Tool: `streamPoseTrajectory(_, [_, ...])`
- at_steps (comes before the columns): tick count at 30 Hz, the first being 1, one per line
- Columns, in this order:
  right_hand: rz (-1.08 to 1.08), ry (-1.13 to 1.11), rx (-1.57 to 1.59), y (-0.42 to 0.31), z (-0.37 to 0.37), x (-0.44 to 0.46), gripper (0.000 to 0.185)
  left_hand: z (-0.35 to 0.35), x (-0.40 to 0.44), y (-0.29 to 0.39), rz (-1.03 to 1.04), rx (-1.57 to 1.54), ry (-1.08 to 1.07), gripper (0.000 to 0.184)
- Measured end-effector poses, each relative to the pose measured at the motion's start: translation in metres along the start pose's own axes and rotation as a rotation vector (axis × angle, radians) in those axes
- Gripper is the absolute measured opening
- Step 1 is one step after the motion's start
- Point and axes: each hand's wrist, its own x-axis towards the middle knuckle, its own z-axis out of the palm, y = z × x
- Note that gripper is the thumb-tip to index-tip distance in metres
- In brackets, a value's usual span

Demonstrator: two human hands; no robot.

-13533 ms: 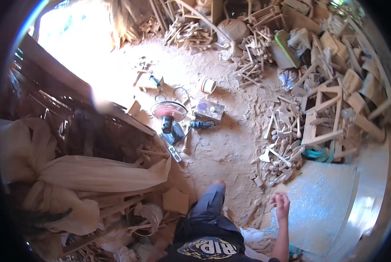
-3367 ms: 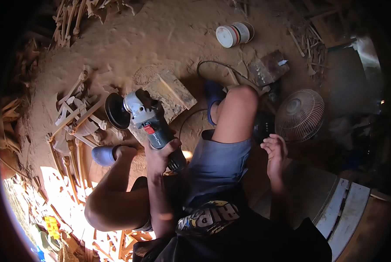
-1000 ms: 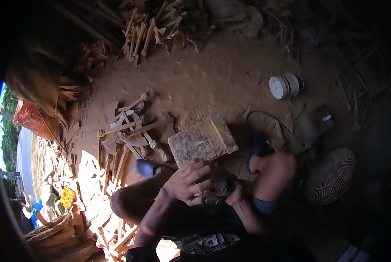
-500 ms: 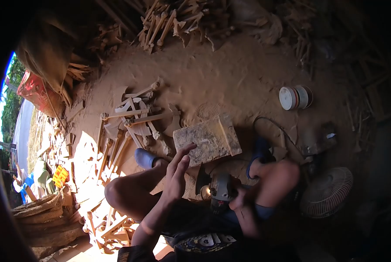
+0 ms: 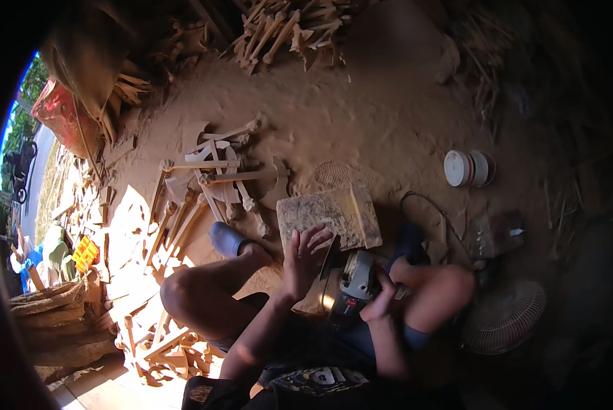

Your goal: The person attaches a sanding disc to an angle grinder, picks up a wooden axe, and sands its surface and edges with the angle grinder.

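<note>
Brown dirt floor (image 5: 395, 123) holds mottled rectangular block (image 5: 313, 208), pale long knob-ended pieces (image 5: 200, 165) left of it, white cylindrical bucket (image 5: 459, 168) right.

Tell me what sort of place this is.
Probably a small, rustic workshop for cutting or grinding: it has a grey-and-black angle grinder with a red switch, a loose heap of long, pale, knob-ended pieces (bone or wood, hard to tell), and a dusty brown earth floor.
</note>
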Motion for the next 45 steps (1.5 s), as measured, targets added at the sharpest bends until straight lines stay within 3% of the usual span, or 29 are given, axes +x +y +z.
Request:
streamPoseTrajectory(2, [0.077,-0.061,0.140,-0.021,0.034,0.007,0.068,-0.021,-0.008,-0.040,-0.012,0.265,0.034,0.088])
streamPoseTrajectory(3, [0.090,-0.179,0.052,-0.023,0.020,0.025,0.076,-0.032,-0.014,-0.070,-0.018,0.332,-0.109,0.081])
streamPoseTrajectory(4, [0.092,-0.254,0.079,-0.025,0.030,0.035,0.082,-0.023,-0.017,-0.076,-0.042,0.360,-0.123,0.077])
streamPoseTrajectory(7, [0.038,-0.089,-0.122,-0.030,0.047,0.053,0.086,0.000,-0.021,-0.069,-0.164,0.367,-0.110,0.071])
streamPoseTrajectory(8, [-0.056,-0.158,-0.106,-0.014,0.034,0.065,0.064,0.003,-0.013,-0.054,-0.235,0.311,-0.068,0.070])
streamPoseTrajectory(9, [-0.132,-0.161,-0.225,-0.005,0.024,0.071,0.055,0.008,-0.006,-0.046,-0.307,0.253,-0.035,0.069])
streamPoseTrajectory(10, [-0.209,-0.163,-0.350,-0.003,0.018,0.075,0.049,0.005,-0.001,-0.045,-0.305,0.246,-0.040,0.066])
streamPoseTrajectory(12, [-0.161,-0.137,-0.331,-0.002,0.009,0.083,0.044,-0.001,0.011,-0.061,-0.206,0.352,-0.030,0.061])
streamPoseTrajectory(15, [-0.120,-0.077,-0.269,-0.007,-0.010,0.092,0.042,-0.002,0.024,-0.071,-0.296,0.385,-0.066,0.062])
streamPoseTrajectory(17, [-0.093,-0.018,-0.166,-0.007,-0.038,0.108,0.045,0.003,0.042,-0.076,-0.244,0.441,-0.163,0.071])
streamPoseTrajectory(21, [-0.231,0.196,-0.345,-0.023,-0.079,0.145,0.058,0.000,0.089,-0.099,-0.087,0.721,-0.223,0.076])
streamPoseTrajectory(24, [-0.223,0.291,-0.281,-0.033,-0.090,0.170,0.065,0.012,0.107,-0.098,-0.183,1.022,-0.108,0.087])
streamPoseTrajectory(25, [-0.193,0.316,-0.209,-0.034,-0.090,0.177,0.067,0.011,0.112,-0.101,-0.085,1.107,-0.094,0.089])
streamPoseTrajectory(28, [-0.154,0.289,-0.160,-0.033,-0.089,0.196,0.068,0.010,0.123,-0.096,-0.087,1.192,-0.064,0.084])
streamPoseTrajectory(31, [-0.109,0.285,-0.208,-0.028,-0.088,0.213,0.070,0.014,0.128,-0.073,-0.281,1.069,-0.042,0.074])
streamPoseTrajectory(34, [-0.090,0.296,-0.192,-0.022,-0.086,0.217,0.069,-0.013,0.145,-0.106,-0.148,1.186,-0.059,0.081])
streamPoseTrajectory(37, [-0.082,0.313,-0.161,-0.020,-0.097,0.226,0.069,-0.023,0.155,-0.129,-0.094,1.223,-0.065,0.075])
streamPoseTrajectory(40, [-0.086,0.334,-0.159,-0.022,-0.095,0.222,0.068,-0.001,0.141,-0.095,-0.211,1.128,-0.060,0.077])
streamPoseTrajectory(45, [-0.124,0.297,-0.214,-0.020,-0.090,0.215,0.069,-0.012,0.149,-0.115,-0.232,1.158,-0.062,0.083])
